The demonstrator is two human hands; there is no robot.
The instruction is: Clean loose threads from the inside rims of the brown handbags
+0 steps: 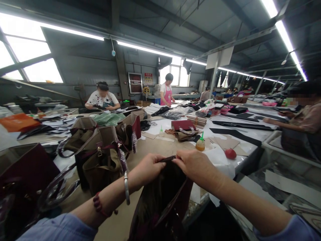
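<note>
A dark maroon bag (pixel 184 197) hangs open-mouthed at the lower middle, its dark lining showing. My left hand (pixel 150 167) pinches the bag's upper edge from the left, with a silver bangle and a beaded bracelet on that arm. Close beside it, my right hand (pixel 192 164) grips the same edge from the right, fingers bent over it. A small gap separates the two hands. The lower part of the bag runs out of the frame.
Several olive and maroon bags (pixel 100 164) stand on the table (pixel 147 147) at left. Beyond my hands are a glue bottle (pixel 200 144), a red round object (pixel 230 154) and a folded maroon bag (pixel 183 126). A person (pixel 301 117) works at right; others work behind.
</note>
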